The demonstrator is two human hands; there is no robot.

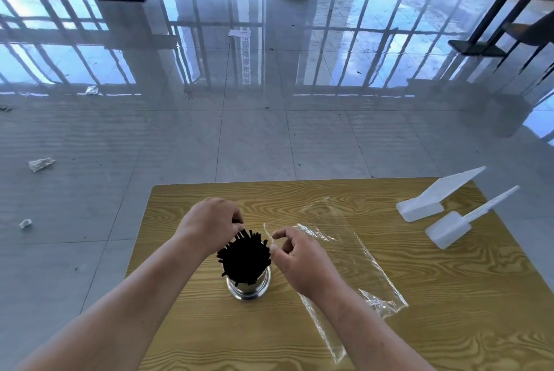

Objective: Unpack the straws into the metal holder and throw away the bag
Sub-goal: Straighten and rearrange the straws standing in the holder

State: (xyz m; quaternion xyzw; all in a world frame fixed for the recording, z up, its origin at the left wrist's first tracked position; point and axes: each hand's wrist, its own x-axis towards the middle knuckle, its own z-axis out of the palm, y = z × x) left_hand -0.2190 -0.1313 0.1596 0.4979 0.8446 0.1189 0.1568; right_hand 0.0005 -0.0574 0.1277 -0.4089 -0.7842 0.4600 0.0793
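Straws [244, 259] stand bunched in the metal holder [248, 288] at the near left of the table [449, 310], so the left hand [209, 220], pinching their far tips, should push them down gently, while the right hand [295, 259] curls loosely by the bag [359, 265], grip unclear.

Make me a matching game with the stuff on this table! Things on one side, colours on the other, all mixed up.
Things
1. straws
2. metal holder
3. bag
4. plastic scoops

Colours
A. see-through
B. white
C. black
D. shiny silver

Pairs: 1-C, 2-D, 3-A, 4-B
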